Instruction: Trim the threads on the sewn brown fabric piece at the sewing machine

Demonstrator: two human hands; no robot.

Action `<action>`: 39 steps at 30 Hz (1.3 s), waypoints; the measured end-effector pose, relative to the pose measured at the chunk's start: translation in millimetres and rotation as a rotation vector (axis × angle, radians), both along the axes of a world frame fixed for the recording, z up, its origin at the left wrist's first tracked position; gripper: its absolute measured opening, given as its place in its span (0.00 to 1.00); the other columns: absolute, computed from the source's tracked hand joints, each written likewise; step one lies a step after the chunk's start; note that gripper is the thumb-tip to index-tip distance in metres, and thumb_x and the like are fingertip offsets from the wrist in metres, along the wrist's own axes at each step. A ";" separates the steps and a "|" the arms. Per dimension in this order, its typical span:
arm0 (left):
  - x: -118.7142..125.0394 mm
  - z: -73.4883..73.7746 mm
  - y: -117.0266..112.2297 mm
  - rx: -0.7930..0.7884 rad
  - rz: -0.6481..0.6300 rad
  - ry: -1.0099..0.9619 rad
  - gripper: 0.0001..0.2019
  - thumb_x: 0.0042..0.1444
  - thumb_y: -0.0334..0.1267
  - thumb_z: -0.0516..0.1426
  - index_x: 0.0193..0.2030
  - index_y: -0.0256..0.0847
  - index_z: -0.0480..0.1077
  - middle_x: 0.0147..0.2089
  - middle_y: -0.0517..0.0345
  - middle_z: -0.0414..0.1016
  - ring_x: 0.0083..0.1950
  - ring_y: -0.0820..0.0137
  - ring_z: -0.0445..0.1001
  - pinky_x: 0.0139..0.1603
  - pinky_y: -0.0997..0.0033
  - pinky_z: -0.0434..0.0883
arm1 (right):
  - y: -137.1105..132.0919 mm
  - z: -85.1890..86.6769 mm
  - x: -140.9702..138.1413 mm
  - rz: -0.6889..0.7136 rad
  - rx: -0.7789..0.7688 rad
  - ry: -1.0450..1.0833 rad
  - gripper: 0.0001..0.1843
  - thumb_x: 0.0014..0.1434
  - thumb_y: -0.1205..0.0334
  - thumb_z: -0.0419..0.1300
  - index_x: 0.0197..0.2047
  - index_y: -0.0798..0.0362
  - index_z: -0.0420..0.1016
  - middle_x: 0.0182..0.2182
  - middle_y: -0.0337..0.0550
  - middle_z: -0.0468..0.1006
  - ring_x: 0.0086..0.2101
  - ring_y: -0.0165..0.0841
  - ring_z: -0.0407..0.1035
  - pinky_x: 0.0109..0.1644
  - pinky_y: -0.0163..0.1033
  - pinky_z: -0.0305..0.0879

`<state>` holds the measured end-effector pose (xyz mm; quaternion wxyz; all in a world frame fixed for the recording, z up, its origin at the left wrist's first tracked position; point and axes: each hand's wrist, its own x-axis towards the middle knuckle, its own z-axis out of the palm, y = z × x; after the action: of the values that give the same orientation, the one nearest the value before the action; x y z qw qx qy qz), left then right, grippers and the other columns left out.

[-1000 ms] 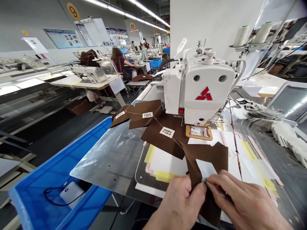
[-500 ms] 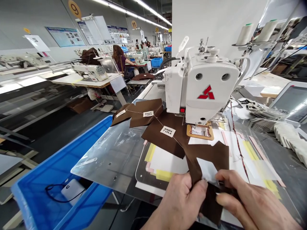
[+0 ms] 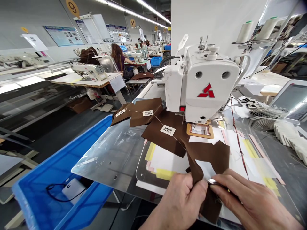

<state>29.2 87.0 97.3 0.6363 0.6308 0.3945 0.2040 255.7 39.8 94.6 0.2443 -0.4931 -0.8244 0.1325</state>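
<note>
- Our left hand (image 3: 183, 195) curls its fingers inward, thumb extended forward over them;
- our right hand (image 3: 247, 193) pinches, thumb below forefinger, its fingertips just beside the left thumb's tip;

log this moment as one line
left hand: pinching brown fabric | right hand: holding metal-tipped tool | labelled brown pieces: linked by thread

Well beyond the hands (image 3: 178, 199), to their left, a grey wall (image 3: 35, 14) bears blue notice boards (image 3: 63, 35), and a round yellow sign (image 3: 72, 8) shows 9. Bright tube lights (image 3: 153, 11) line the dark ceiling (image 3: 161, 6) above. A smooth white partition (image 3: 220, 19) rises straight ahead. Left of the hands and farther off, dark floor (image 3: 72, 127) shows beside a white-topped table (image 3: 64, 80).
</note>
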 end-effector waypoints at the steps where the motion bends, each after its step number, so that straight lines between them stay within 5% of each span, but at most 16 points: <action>1: -0.1 0.0 0.3 0.001 -0.007 0.001 0.23 0.76 0.48 0.50 0.30 0.38 0.63 0.28 0.60 0.65 0.30 0.73 0.64 0.31 0.73 0.59 | 0.4 -0.4 0.5 0.014 0.006 -0.021 0.08 0.78 0.61 0.52 0.52 0.46 0.72 0.39 0.40 0.79 0.33 0.30 0.80 0.29 0.26 0.74; 14: 1.6 2.4 0.9 -0.041 0.036 -0.036 0.21 0.76 0.45 0.52 0.29 0.38 0.61 0.28 0.62 0.63 0.31 0.75 0.61 0.30 0.74 0.58 | -2.6 -0.5 0.1 -0.103 0.056 0.052 0.06 0.77 0.57 0.56 0.54 0.44 0.70 0.38 0.36 0.79 0.31 0.27 0.80 0.31 0.24 0.73; 39: 4.2 -1.5 -1.3 0.157 0.033 0.006 0.20 0.77 0.43 0.49 0.30 0.40 0.58 0.28 0.65 0.59 0.31 0.75 0.58 0.30 0.72 0.57 | -4.9 -7.0 -0.2 -0.020 0.065 -0.054 0.07 0.79 0.59 0.51 0.56 0.46 0.68 0.40 0.40 0.76 0.35 0.29 0.81 0.31 0.26 0.75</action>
<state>33.4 85.7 95.9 0.5801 0.6728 0.3896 0.2430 255.5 34.9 87.6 0.2391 -0.4967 -0.8295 0.0900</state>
